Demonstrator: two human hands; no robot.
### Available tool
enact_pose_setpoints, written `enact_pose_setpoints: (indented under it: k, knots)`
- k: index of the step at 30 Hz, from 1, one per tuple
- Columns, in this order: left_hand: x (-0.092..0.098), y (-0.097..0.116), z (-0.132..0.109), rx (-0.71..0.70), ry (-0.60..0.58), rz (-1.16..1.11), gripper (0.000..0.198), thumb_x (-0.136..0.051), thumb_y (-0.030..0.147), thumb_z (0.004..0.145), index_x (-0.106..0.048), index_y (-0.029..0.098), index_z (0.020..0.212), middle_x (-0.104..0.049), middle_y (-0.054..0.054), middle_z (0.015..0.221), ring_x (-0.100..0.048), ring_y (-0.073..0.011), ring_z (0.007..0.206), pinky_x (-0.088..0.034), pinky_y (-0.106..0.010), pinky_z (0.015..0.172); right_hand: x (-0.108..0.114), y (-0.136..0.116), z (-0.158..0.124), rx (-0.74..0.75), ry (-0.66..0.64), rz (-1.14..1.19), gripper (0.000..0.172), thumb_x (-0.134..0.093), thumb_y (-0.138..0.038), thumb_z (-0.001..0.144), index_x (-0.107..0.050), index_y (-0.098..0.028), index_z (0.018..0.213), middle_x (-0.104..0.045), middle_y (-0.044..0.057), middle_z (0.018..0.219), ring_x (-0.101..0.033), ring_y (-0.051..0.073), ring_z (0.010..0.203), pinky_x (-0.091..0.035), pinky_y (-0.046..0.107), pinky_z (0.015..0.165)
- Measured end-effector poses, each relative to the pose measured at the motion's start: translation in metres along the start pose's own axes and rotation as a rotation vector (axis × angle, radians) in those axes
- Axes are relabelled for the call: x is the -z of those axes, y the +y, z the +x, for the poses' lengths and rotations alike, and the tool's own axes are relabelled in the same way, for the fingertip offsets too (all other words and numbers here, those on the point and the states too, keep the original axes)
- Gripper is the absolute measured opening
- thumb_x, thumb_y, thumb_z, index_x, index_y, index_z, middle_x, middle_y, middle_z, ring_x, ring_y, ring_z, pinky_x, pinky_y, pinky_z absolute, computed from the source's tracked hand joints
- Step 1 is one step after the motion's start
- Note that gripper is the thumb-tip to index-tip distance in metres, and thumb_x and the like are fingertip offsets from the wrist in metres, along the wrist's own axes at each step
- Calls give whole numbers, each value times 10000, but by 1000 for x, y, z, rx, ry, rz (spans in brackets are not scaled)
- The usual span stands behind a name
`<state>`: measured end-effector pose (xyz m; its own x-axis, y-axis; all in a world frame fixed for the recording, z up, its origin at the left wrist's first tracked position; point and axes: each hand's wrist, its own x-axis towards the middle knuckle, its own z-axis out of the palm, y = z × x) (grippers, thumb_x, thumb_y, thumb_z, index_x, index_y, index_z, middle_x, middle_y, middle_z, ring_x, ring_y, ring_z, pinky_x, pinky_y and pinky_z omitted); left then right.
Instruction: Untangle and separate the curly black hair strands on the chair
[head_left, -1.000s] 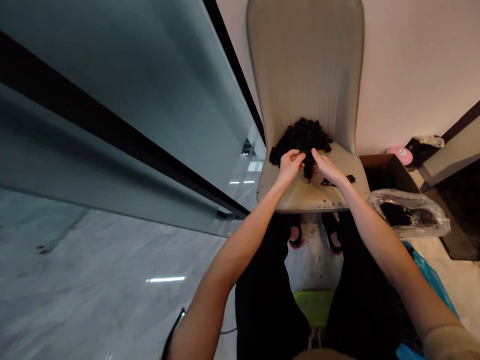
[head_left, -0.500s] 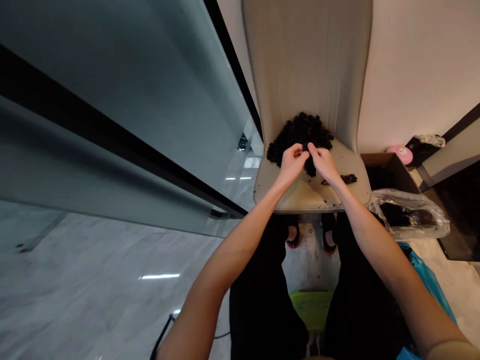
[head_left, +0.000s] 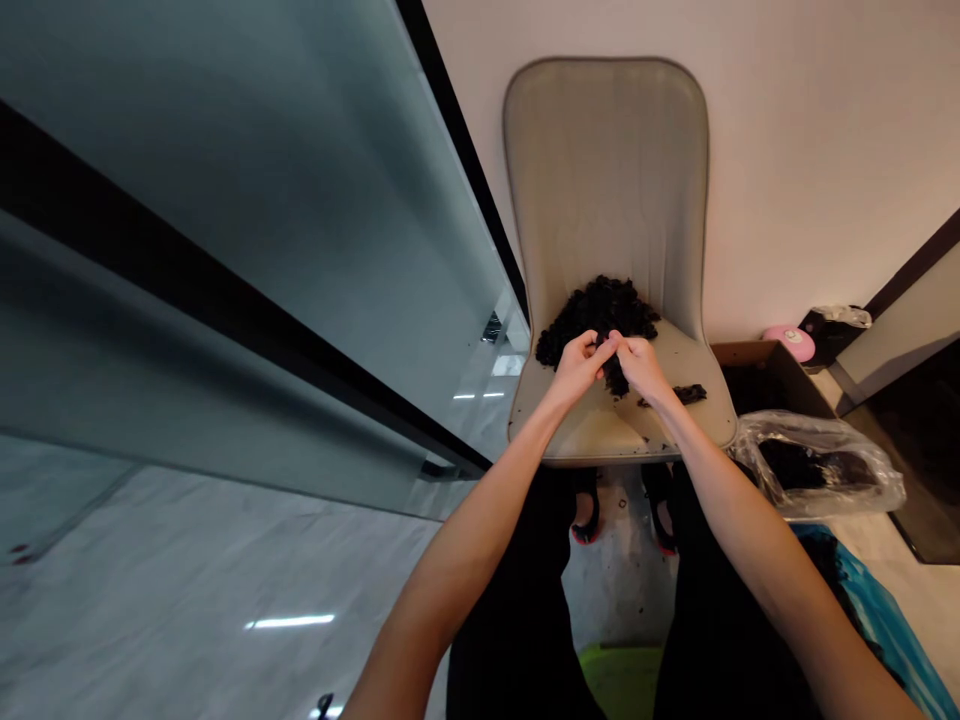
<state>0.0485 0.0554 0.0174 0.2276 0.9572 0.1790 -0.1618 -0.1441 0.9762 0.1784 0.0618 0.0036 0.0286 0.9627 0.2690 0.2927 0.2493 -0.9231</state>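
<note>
Marble floor [head_left: 225, 600] and a pale wall [head_left: 825, 170] surround a beige padded chair [head_left: 606, 180], with a clear plastic bag [head_left: 817, 470] of dark hair just beside it on the right. On the seat lies a mound of tightly curled black hair [head_left: 600, 320], a stray dark tuft [head_left: 690, 394] near it. The left hand [head_left: 577, 368] and right hand [head_left: 641, 370] meet at the mound's front edge, their fingers [head_left: 616, 345] pinched together on a strand of curls [head_left: 615, 375]
</note>
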Motion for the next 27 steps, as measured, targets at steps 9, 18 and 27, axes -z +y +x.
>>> enact_pose_setpoints:
  k: [9, 18, 27]
  knots:
    - [-29, -8, 11, 143, 128, -226, 393, -696, 422, 860, -428, 202, 675, -319, 88, 539, -290, -51, 454, -246, -208, 457, -7, 7, 5, -151, 170, 254, 613, -416, -782, 858, -499, -216, 639, -518, 7, 554, -498, 154, 571, -414, 270, 569]
    - [-10, 7, 17, -30, -37, 224, 477, -732, 561, 812, -506, 178, 640, -400, 55, 557, -349, -70, 501, -238, -233, 463, 12, 1, -1, 102, 125, -147, 522, -363, -580, 927, -410, -215, 557, -402, -9, 549, -385, 138, 590, -288, 283, 597]
    - [-15, -7, 24, 25, 24, -97, 436, -774, 521, 770, -557, 160, 658, -492, 45, 587, -417, -72, 531, -312, -208, 500, -15, 5, 3, -30, 377, 123, 499, -365, -612, 925, -404, -225, 613, -430, -11, 590, -389, 140, 615, -300, 279, 591]
